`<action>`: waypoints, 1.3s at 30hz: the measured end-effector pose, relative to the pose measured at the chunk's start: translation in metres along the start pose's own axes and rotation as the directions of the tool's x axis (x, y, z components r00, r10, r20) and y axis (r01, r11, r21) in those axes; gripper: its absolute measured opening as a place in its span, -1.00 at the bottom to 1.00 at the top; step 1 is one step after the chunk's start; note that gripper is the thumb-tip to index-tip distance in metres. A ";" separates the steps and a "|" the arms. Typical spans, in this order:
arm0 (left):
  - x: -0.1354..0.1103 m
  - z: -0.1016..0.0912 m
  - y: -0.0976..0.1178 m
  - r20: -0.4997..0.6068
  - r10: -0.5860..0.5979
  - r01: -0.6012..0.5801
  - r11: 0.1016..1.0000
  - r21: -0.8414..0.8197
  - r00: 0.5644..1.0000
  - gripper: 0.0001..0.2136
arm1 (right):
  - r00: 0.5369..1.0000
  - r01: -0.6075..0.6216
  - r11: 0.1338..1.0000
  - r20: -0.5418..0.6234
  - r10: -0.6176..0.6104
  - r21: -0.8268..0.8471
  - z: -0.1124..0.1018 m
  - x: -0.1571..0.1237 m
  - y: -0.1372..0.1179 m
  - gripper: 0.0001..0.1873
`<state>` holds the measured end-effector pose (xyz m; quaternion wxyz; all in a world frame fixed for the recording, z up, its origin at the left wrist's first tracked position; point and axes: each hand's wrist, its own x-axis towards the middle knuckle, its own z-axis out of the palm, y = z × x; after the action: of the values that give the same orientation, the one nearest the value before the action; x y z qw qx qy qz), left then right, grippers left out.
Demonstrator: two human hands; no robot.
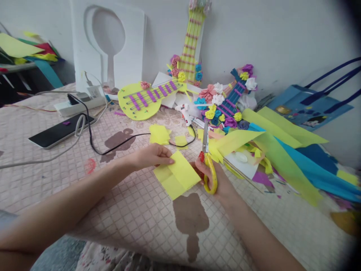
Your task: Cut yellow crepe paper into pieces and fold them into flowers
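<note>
Left hand (152, 155) pinches the yellow foam sheet (177, 175) at its upper edge, held just above the quilted tabletop (135, 214) near its front edge. Right hand (217, 177) grips yellow-handled scissors (208, 158) (blades point away, upright), touching the sheet's right edge.

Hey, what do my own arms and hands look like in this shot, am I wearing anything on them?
Nothing worn that shows. The left hand and right hand have no gloves, and no ring or watch is visible. The left forearm and right forearm run uncovered to the picture's edge, with no sleeve, bracelet or marking to be seen.
</note>
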<state>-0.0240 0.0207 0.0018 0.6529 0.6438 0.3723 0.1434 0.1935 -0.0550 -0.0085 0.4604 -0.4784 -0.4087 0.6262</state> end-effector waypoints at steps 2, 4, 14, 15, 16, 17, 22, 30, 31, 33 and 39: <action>0.000 0.001 -0.001 0.052 0.016 -0.018 0.999 0.038 0.999 -0.73 | 0.999 -0.033 0.999 0.029 0.033 0.015 0.001 0.000 -0.003 -0.64; 0.000 0.003 -0.003 0.086 0.029 -0.034 0.997 0.063 0.996 -0.72 | 0.998 -0.049 0.999 0.042 0.048 0.020 0.003 0.001 -0.004 -0.63; 0.001 0.013 -0.004 0.148 -0.024 0.026 1.000 -0.010 0.989 -0.76 | 0.996 -0.082 0.996 0.015 0.082 -0.018 0.007 0.001 0.001 -0.59; 0.001 0.014 -0.002 0.161 -0.020 0.024 0.999 -0.022 0.987 -0.75 | 0.997 -0.076 0.997 0.025 0.077 -0.028 0.007 0.000 0.001 -0.60; 0.001 0.015 -0.001 0.174 -0.008 0.014 0.999 -0.033 0.985 -0.74 | 0.997 -0.069 0.997 0.036 0.071 -0.044 0.006 0.000 0.002 -0.61; 0.001 0.016 0.000 0.182 0.011 -0.004 0.999 -0.041 0.983 -0.73 | 0.997 -0.058 0.996 0.044 0.061 -0.063 0.006 0.000 0.003 -0.61; 0.005 0.025 -0.003 0.091 0.084 -0.085 0.996 0.015 0.992 -0.67 | 0.997 -0.043 0.987 0.059 0.053 -0.156 0.009 -0.001 0.004 -0.59; 0.004 0.027 -0.003 -0.091 0.103 -0.098 0.993 0.059 0.991 -0.70 | 0.999 0.019 0.979 0.041 -0.011 -0.202 0.010 -0.004 0.000 -0.64; 0.004 0.025 -0.002 -0.103 0.112 -0.105 0.992 0.073 0.988 -0.70 | 0.999 0.021 0.979 0.041 -0.013 -0.201 0.010 -0.003 0.000 -0.64; 0.003 0.023 0.000 -0.111 0.127 -0.115 0.988 0.103 0.986 -0.69 | 0.999 0.021 0.981 0.048 -0.012 -0.195 0.010 -0.003 0.000 -0.65; 0.003 0.028 -0.002 -0.036 0.059 -0.053 0.990 0.134 0.998 -0.62 | 0.997 -0.017 0.984 0.067 0.030 -0.176 0.013 -0.003 0.001 -0.61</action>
<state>-0.0037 0.0024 -0.0037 0.5967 0.6932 0.3757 0.1493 0.1814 -0.0593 -0.0057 0.3948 -0.4998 -0.4721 0.6095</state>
